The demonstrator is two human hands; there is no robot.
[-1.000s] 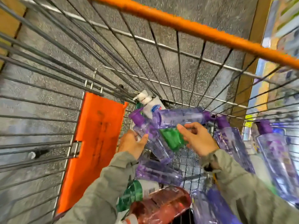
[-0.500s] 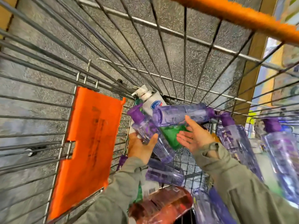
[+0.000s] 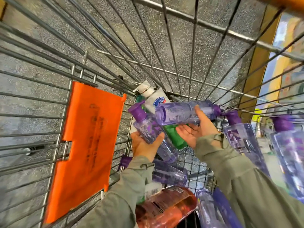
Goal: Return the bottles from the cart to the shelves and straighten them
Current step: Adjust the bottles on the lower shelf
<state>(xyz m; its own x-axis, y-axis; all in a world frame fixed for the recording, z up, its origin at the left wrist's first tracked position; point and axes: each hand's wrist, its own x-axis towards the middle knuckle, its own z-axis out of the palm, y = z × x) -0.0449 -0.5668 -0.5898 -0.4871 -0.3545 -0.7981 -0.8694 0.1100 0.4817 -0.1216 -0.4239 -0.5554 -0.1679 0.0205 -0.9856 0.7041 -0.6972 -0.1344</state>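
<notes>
Inside the wire cart (image 3: 194,51) lie several clear purple pump bottles. My left hand (image 3: 144,147) grips one purple bottle (image 3: 146,129) by its body, the purple pump pointing up and left. My right hand (image 3: 195,129) cups a second purple bottle (image 3: 181,113) from below, thumb over its side; this bottle lies sideways with its cap to the right. A green bottle (image 3: 174,137) and a white pump bottle (image 3: 154,99) lie beneath them.
An orange seat flap (image 3: 88,145) hangs on the cart's left wall. More purple bottles (image 3: 241,139) lean at the right, another (image 3: 169,173) lies lower, and a pink bottle (image 3: 166,206) sits at the bottom. Blurred shelves (image 3: 286,63) stand at the right beyond the wires.
Both hands have risen slightly with their bottles. My right hand turned from reaching at the sideways bottle to cupping it from below, palm up.
</notes>
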